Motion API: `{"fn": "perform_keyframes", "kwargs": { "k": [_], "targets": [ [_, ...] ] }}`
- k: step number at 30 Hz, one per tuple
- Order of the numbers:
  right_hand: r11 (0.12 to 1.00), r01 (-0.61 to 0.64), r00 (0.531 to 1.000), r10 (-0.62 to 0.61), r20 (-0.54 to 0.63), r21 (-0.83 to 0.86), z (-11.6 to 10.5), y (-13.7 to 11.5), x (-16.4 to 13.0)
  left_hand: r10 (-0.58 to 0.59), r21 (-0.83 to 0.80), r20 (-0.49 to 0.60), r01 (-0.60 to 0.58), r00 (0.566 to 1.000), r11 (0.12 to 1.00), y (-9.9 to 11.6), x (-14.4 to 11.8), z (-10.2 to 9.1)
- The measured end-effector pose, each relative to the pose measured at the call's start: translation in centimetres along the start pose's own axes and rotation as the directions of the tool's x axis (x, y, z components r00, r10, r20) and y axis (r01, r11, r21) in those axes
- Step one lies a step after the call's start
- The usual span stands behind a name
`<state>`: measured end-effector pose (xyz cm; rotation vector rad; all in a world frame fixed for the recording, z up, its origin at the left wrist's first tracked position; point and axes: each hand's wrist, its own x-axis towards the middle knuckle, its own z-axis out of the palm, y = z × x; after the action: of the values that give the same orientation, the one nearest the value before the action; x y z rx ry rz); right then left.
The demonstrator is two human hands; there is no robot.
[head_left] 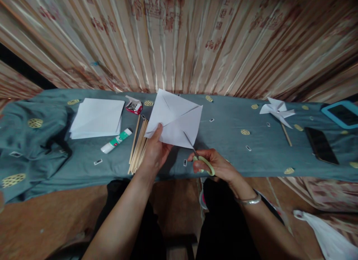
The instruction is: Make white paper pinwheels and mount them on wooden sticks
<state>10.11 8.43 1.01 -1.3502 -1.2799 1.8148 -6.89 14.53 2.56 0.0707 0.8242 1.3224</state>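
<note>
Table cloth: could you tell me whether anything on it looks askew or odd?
The cloth is bunched into folds at its left end. Small dark tags lie scattered about. Otherwise the paper stack, sticks and pinwheel lie tidy.

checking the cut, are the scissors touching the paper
Touching. The head view shows the scissors in the right hand with blades meeting the paper edge, held by the left hand.
</note>
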Motion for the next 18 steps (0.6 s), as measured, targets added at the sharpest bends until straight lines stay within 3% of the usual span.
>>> {"fn": "perform_keyframes", "kwargs": {
  "k": [18],
  "targets": [
    [0.999, 0.043, 0.999, -0.044, -0.029, -0.034, 0.17, 0.45, 0.71, -0.005, 0.014, 0.018, 0.005, 1.000, 1.000, 0.04, 0.06, -0.58]
  ]
}}
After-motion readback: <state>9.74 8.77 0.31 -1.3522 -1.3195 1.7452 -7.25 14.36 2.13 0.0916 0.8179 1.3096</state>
